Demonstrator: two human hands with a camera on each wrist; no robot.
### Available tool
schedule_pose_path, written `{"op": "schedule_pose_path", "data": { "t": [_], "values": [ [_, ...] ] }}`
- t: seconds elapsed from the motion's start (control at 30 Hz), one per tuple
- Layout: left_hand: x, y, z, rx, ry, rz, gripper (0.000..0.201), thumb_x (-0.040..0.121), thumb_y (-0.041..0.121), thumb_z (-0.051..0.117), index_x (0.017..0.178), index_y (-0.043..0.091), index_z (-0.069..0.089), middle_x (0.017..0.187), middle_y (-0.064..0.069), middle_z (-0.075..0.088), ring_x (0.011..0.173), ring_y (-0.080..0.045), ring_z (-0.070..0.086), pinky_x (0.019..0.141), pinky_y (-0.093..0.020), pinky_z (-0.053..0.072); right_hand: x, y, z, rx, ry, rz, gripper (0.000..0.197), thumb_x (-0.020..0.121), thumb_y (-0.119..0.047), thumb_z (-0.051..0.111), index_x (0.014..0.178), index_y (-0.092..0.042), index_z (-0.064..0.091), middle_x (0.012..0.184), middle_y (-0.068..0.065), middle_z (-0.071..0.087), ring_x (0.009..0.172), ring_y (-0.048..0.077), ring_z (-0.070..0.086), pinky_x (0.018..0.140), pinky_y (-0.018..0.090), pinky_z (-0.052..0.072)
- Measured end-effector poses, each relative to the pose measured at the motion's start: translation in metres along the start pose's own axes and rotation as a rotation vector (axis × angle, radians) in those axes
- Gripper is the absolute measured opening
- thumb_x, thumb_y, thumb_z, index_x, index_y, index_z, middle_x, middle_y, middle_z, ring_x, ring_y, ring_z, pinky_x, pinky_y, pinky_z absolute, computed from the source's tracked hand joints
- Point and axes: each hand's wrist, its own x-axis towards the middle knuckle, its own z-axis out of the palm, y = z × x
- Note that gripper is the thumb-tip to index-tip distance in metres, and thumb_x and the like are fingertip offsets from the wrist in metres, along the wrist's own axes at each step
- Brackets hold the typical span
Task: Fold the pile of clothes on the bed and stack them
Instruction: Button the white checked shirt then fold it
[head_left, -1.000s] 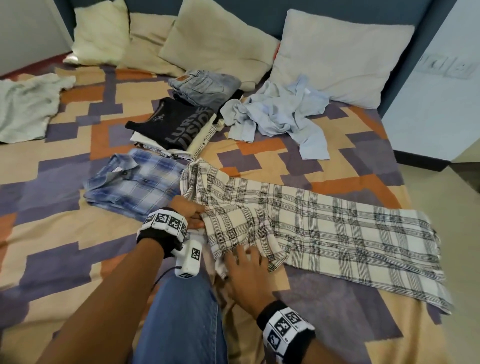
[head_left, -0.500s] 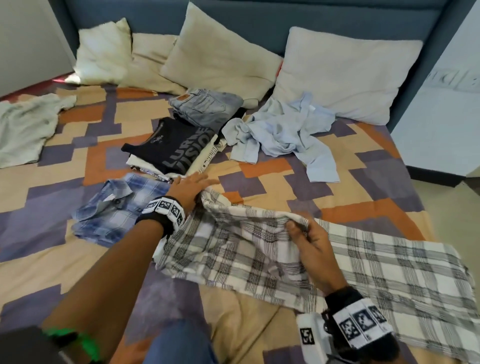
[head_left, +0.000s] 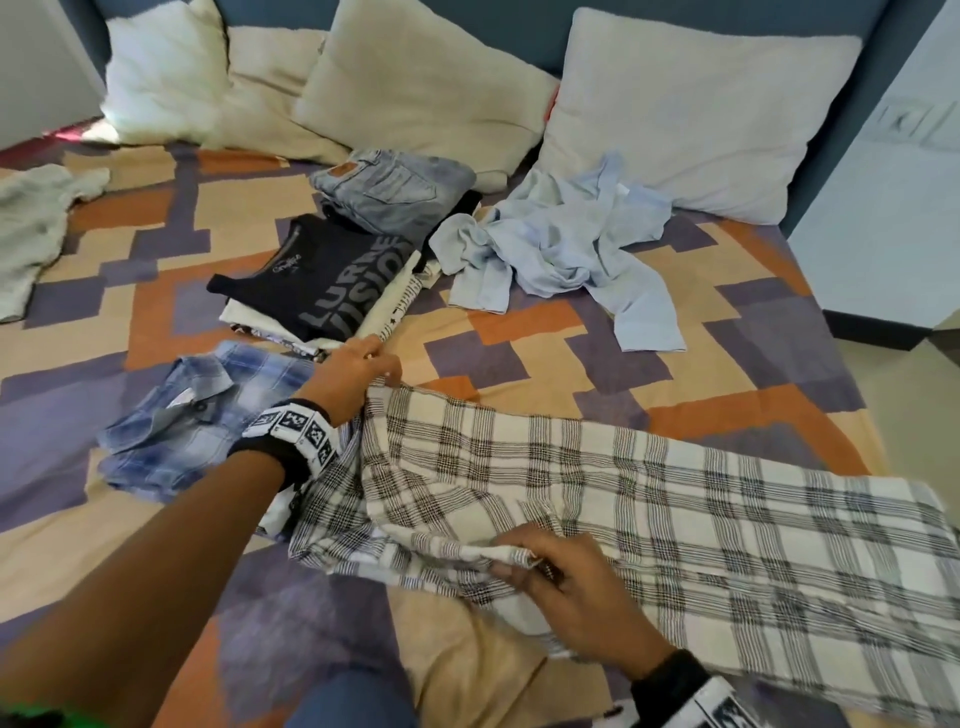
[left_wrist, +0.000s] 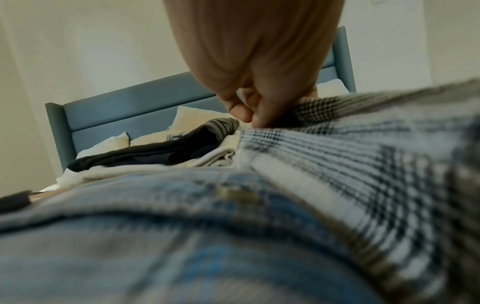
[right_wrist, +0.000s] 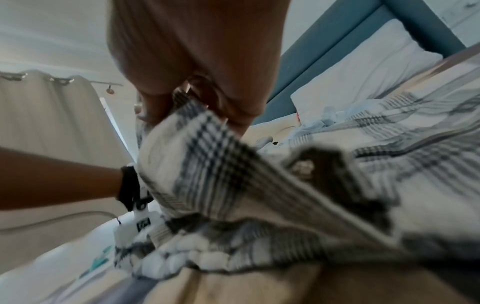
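Hands at work on a bed (head_left: 519, 291): seen from the head camera, the left hand (head_left: 353, 376) pinches the far corner of a black-and-white checked shirt (head_left: 675, 509) spread across the patterned bedspread, while the right hand (head_left: 576, 587) grips a bunched fold at its near edge. A folded blue plaid shirt (head_left: 182, 415) lies just left; a black printed T-shirt (head_left: 322, 275) tops a stack beyond, beside folded jeans (head_left: 395, 192) and a crumpled pale blue shirt (head_left: 561, 239). From the left wrist, fingers (left_wrist: 262, 115) nip the checked cloth's edge. From the right wrist, fingers (right_wrist: 233, 111) curl round the gathered cloth.
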Motion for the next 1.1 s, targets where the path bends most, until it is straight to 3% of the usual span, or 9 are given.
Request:
{"op": "schedule_pose_path", "data": {
  "t": [0.1,0.2,0.3,0.37,0.53,0.73,0.83,0.97,1.1],
  "values": [
    [-0.004,-0.003,-0.004,0.054,0.028,0.238,0.034,0.064,-0.009,0.077,0.07,0.024,0.07,0.095,-0.003,0.057,0.083,-0.028,0.054,0.066,-0.041,0.047,0.012,-0.022,-0.011,0.203,0.144,0.074,0.03,0.084,-0.057,0.065,0.099,-0.032,0.075,0.084,0.007,0.072,0.069,0.026,0.064,0.057,0.037,0.048],
    [-0.007,-0.002,-0.013,0.225,-0.017,0.318,0.036,0.052,-0.001,0.087,0.062,0.029,0.07,0.091,0.004,0.062,0.078,-0.025,0.055,0.06,-0.034,0.04,0.023,-0.032,-0.035,0.477,0.371,0.207,0.017,0.087,-0.032,0.065,0.092,-0.02,0.076,0.091,0.014,0.075,0.079,0.03,0.071,0.068,0.041,0.058],
    [-0.01,-0.006,-0.009,0.263,-0.041,0.329,0.035,0.056,-0.001,0.085,0.074,0.027,0.075,0.098,0.011,0.067,0.089,-0.026,0.058,0.064,-0.037,0.042,0.037,-0.004,-0.065,0.596,0.648,0.446,0.033,0.094,-0.032,0.059,0.108,-0.002,0.067,0.099,0.02,0.073,0.086,0.035,0.072,0.075,0.045,0.059],
    [-0.011,-0.005,-0.005,0.234,-0.085,0.248,0.039,0.071,-0.004,0.072,0.096,0.026,0.075,0.111,0.014,0.067,0.103,-0.025,0.054,0.078,-0.041,0.039,0.048,0.024,-0.083,0.572,0.74,0.651,0.041,0.099,-0.037,0.053,0.108,0.002,0.062,0.08,0.014,0.07,0.068,0.024,0.068,0.061,0.034,0.058],
    [-0.013,0.003,0.003,0.032,-0.127,0.0,0.027,0.09,0.037,0.061,0.117,0.039,0.061,0.12,0.021,0.054,0.116,-0.016,0.038,0.099,-0.043,0.022,0.051,0.062,-0.093,0.524,0.597,0.836,0.037,0.085,-0.032,0.074,0.11,-0.006,0.064,0.107,0.015,0.071,0.097,0.032,0.066,0.095,0.051,0.051],
    [-0.001,0.014,0.009,0.042,-0.099,-0.248,0.016,0.089,0.049,0.061,0.098,0.037,0.064,0.102,0.015,0.058,0.118,-0.018,0.04,0.104,-0.046,0.022,0.046,0.055,-0.098,0.503,0.681,0.656,0.013,0.092,-0.006,0.065,0.104,-0.011,0.067,0.103,0.009,0.074,0.091,0.022,0.07,0.079,0.037,0.057],
    [-0.003,0.023,0.005,0.032,-0.17,-0.323,0.038,0.089,0.04,0.063,0.125,0.034,0.05,0.096,0.016,0.056,0.127,-0.021,0.039,0.109,-0.052,0.018,0.046,0.063,-0.096,0.518,0.688,0.733,0.018,0.092,-0.011,0.065,0.109,-0.004,0.063,0.115,0.018,0.068,0.096,0.027,0.066,0.087,0.044,0.055],
    [-0.007,0.052,-0.006,0.152,-0.204,-0.259,0.068,0.089,0.032,0.062,0.147,0.03,0.027,0.142,0.001,0.041,0.133,-0.027,0.036,0.11,-0.058,0.02,0.025,0.06,-0.092,0.674,0.705,0.78,0.045,0.082,-0.03,0.072,0.116,-0.004,0.06,0.119,0.012,0.069,0.112,0.028,0.063,0.101,0.05,0.048],
    [-0.011,0.087,-0.023,-0.02,-0.171,0.014,0.055,0.091,0.028,0.062,0.142,0.025,0.041,0.138,-0.002,0.043,0.128,-0.023,0.044,0.105,-0.042,0.032,-0.015,0.044,-0.08,0.856,0.564,0.75,0.048,0.084,-0.025,0.07,0.125,-0.005,0.054,0.11,0.014,0.072,0.102,0.034,0.068,0.083,0.049,0.057]
  ]
}}
